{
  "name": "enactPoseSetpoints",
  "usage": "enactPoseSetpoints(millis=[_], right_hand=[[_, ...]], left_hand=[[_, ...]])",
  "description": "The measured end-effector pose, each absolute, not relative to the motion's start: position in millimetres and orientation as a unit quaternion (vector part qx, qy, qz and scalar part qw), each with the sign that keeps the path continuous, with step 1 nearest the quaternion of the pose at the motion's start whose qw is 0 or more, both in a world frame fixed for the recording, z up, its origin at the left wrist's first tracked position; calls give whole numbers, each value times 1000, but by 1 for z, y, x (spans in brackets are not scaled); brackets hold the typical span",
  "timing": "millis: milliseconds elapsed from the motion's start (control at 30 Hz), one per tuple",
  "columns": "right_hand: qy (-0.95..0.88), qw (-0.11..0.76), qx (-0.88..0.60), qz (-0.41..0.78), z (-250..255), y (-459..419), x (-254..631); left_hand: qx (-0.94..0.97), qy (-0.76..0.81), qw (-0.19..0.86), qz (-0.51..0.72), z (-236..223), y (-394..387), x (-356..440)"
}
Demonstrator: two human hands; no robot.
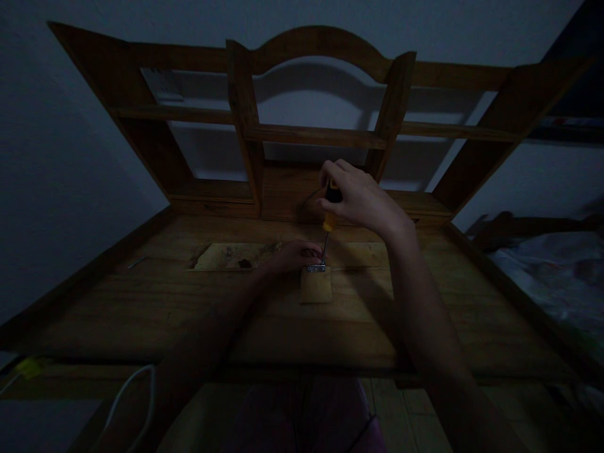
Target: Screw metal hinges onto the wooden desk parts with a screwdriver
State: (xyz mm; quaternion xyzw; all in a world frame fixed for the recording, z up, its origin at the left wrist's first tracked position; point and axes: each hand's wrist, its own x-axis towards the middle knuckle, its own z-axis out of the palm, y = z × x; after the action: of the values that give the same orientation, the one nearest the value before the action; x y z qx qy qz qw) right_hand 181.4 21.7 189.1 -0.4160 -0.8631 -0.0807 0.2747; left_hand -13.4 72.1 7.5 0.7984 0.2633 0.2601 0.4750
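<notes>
Metal piece [316, 268]: little shiny one, sitting at the far edge of a wood block [316, 289], mid-bench
Screwdriver [329, 223]: yellow and black handle, tilted a bit, tip down right by the metal
Right hand [358, 194]: fingers wrapped round the handle from above
Left hand [298, 255]: fingers bunched low beside the tip, can't tell if they're pinching anything, too dark
Bench [160, 308]: wood, with a pale, rough-looking strip [221, 255] behind the block
Shelf unit [316, 136]: wooden, at the back, arched top
</notes>
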Motion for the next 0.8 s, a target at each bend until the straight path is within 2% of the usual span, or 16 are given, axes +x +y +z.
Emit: enactPoseSetpoints(millis=[233, 500, 800], right_hand=[[-871, 274, -405, -49, 192, 15, 177], [-854, 275, -434, -87, 189, 21, 180], [-876, 296, -379, -24, 192, 20, 181]], left_hand=[[798, 269, 471, 262, 9, 72, -14], [803, 270, 466, 256, 8, 72, -14], [802, 257, 468, 266, 5, 75, -14]])
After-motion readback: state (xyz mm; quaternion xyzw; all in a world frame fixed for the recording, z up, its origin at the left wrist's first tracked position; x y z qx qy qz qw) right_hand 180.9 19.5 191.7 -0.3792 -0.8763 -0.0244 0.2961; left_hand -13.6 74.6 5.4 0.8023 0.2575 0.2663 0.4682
